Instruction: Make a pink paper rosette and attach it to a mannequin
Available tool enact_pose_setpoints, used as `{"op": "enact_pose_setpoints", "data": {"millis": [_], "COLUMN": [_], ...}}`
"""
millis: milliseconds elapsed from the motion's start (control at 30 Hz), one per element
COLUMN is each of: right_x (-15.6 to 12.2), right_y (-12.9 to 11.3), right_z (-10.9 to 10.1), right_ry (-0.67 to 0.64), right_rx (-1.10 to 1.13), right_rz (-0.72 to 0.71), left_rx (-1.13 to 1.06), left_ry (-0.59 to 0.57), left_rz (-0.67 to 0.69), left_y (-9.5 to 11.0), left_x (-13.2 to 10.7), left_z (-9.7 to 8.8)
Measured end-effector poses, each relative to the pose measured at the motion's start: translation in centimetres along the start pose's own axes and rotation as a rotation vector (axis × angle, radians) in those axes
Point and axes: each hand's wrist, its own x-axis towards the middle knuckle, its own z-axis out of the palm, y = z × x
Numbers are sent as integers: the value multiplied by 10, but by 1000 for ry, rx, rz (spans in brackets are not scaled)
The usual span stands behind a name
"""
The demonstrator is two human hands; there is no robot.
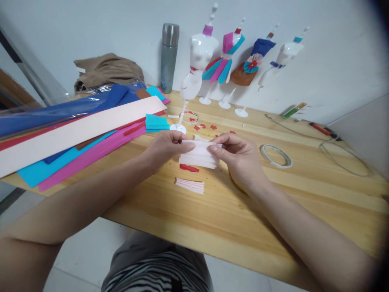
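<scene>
Between my two hands, above the table, is a piece of pale pink, pleated crepe paper. My left hand pinches its left end, thumb on top. At the other end, my right hand grips it between thumb and fingers. Under the paper lies a small red strip, partly covered from above. Nearer me, a second pleated pink piece rests flat on the wood. Beyond my hands stands a white mini mannequin with a purple neck band and a red waist band.
Several dressed mannequins line the wall beside a grey-green flask. Colourful paper sheets cover the table's left side, with brown cloth behind. A tape roll, red cut-outs and a cable lie rightward.
</scene>
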Motion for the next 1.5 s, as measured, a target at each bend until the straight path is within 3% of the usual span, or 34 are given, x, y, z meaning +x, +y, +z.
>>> {"op": "enact_pose_setpoints", "data": {"millis": [467, 667, 833, 1100, 1267, 1500], "right_x": [2, 5, 3, 1, 0, -2], "right_y": [-7, -12, -17, -12, -11, -14], "right_z": [-3, -6, -2, 4, 8, 9], "right_ry": [-32, -9, 6, 15, 38, 67], "right_rx": [-72, -98, -30, 133, 252, 256], "right_rz": [28, 182, 249, 317, 302, 218], "left_rx": [102, 333, 399, 203, 75, -58], "left_ry": [65, 123, 184, 206, 215, 133], "left_rz": [100, 135, 207, 58, 100, 198], "left_y": [1, 3, 7, 13, 12, 8], "left_x": [1, -1, -9, -15, -16, -15], "left_z": [0, -1, 5, 15, 17, 14]}}
